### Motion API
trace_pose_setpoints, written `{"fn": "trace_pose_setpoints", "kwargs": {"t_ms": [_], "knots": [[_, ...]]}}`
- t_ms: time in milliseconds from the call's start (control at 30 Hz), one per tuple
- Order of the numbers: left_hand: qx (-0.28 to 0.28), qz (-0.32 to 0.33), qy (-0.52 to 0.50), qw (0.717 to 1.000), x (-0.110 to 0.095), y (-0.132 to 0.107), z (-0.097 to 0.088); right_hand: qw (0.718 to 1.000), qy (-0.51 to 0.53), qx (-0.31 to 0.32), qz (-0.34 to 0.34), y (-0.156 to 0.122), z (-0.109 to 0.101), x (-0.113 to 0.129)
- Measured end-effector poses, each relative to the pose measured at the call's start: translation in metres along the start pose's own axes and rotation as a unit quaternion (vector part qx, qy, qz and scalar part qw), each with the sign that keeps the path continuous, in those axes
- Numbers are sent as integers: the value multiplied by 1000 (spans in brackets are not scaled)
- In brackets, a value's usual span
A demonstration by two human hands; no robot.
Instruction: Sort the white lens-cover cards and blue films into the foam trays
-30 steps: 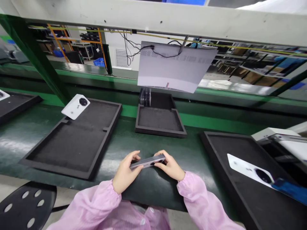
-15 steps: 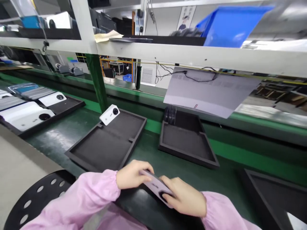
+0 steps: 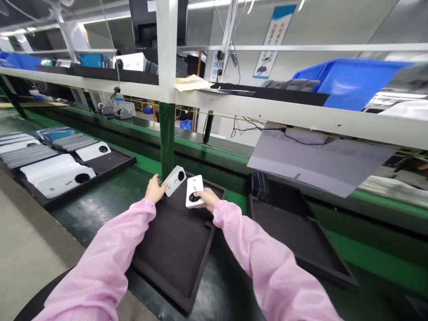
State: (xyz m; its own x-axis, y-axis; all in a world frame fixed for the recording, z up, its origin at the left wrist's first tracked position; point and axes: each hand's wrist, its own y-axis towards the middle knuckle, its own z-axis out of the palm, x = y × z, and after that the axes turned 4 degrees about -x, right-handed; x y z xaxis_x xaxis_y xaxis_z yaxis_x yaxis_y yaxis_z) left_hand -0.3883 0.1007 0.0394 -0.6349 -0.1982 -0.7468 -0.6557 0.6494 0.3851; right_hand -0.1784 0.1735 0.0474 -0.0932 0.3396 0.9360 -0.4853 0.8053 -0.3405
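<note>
Just left of the frame's centre, a white phone cover (image 3: 197, 183) is gripped by the right hand (image 3: 210, 199), with the thumb laid across it near its black ring and the other fingers partly hidden underneath. It is held over the far half of a black tray (image 3: 175, 249). Close beside it, a leaning cover (image 3: 174, 183) is touched at its lower left edge by the left hand (image 3: 155, 189); the fingers are curled, but whether it is pinched cannot be told. Directly behind, the tray's far left corner is crowded by a green post (image 3: 167, 142). At middle left, a second tray (image 3: 117, 162) is loaded with more covers (image 3: 56, 176). At right, a third tray (image 3: 284, 223) is partly overhung by a pale panel (image 3: 317, 156); a dark bundle (image 3: 260, 186) is set in its far corner. Across the upper frame, the view is crossed by a white shelf beam (image 3: 234, 101), with a blue bin (image 3: 354, 84) placed above at upper right.
</note>
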Motion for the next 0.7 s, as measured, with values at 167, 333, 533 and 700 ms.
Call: {"fn": "trace_pose_setpoints", "kwargs": {"t_ms": [167,333,533,700], "knots": [[-73,44,-23,996,6,-13,11,995,99,-7,-25,36,42,-10],[-23,106,-32,994,3,-32,17,991,128,-29,-38,52,71,-18],[-48,100,32,993,17,-20,14,995,38,-87,2,67,52,-15],[-32,55,69,996,31,-12,15,989,-59,-130,22,81,47,-8]]}}
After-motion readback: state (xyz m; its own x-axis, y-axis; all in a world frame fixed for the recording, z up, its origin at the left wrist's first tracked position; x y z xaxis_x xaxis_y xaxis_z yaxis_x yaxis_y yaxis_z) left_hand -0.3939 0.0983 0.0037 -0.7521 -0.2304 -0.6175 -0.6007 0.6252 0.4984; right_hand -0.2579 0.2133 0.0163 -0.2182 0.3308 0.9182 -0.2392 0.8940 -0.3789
